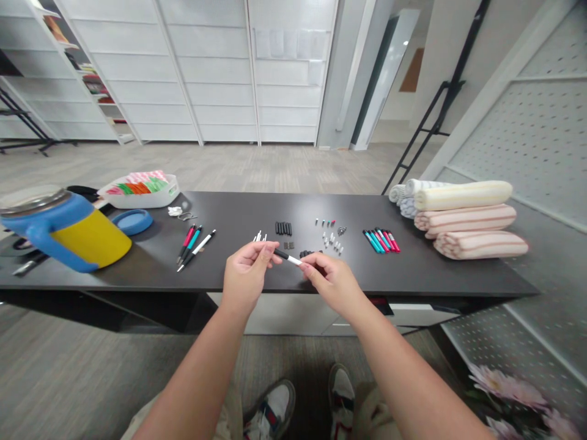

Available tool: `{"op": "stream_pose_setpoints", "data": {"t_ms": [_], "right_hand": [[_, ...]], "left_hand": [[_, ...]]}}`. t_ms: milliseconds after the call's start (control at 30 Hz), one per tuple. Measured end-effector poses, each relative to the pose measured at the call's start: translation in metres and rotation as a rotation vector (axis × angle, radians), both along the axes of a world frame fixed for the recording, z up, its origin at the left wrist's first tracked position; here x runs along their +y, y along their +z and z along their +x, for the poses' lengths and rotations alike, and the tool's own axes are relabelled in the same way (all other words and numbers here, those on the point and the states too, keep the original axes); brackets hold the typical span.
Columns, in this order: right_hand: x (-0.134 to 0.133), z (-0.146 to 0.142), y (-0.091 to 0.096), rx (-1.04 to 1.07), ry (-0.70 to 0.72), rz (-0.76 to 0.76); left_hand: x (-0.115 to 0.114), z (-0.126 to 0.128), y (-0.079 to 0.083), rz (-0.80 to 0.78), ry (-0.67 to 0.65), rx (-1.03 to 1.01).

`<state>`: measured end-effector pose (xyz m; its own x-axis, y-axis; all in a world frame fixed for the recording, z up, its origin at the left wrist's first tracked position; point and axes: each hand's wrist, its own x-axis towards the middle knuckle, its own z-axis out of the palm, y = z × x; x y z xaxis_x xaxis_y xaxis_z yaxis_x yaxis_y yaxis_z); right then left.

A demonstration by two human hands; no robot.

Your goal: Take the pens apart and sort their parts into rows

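Above the front edge of the dark table, a black-and-white pen (288, 256) is held level between both hands. The fingers of my left hand (246, 267) pinch its black end, while my right hand (331, 281) grips the white end. Just behind my left hand, thin white sticks (260, 236) poke up, partly hidden. Several short black tubes (283, 228) lie in a row further back, with small springs (288, 245) in front of them. Small white and coloured pen parts (331, 239) sit to the right. Teal and red pen barrels (381, 241) are lined up beyond these.
At the left lie whole pens (195, 245), a blue lid (132, 221) and a big blue-and-yellow mug (68, 229). A white basket (142, 198) of colourful packets stands behind. Rolled towels (472, 220) are stacked on the right end of the table (247, 205).
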<state>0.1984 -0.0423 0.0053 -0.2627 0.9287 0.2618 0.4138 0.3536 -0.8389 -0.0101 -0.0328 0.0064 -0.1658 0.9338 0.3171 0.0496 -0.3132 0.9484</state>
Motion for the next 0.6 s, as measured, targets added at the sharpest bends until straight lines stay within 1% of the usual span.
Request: {"op": "stream_pose_setpoints", "data": {"t_ms": [100, 333, 433, 600], "right_hand": [[0.001, 0.001, -0.002, 0.002, 0.000, 0.004], [0.002, 0.000, 0.005, -0.019, 0.085, 0.086], [0.002, -0.002, 0.006, 0.001, 0.041, 0.097], [0.003, -0.003, 0.000, 0.017, -0.007, 0.092]], "left_hand": [[0.000, 0.005, -0.001, 0.005, 0.024, -0.029], [0.001, 0.011, -0.004, -0.018, -0.032, -0.095], [0.000, 0.014, -0.004, -0.012, -0.023, -0.113], [-0.001, 0.017, -0.002, -0.019, -0.003, -0.104]]}}
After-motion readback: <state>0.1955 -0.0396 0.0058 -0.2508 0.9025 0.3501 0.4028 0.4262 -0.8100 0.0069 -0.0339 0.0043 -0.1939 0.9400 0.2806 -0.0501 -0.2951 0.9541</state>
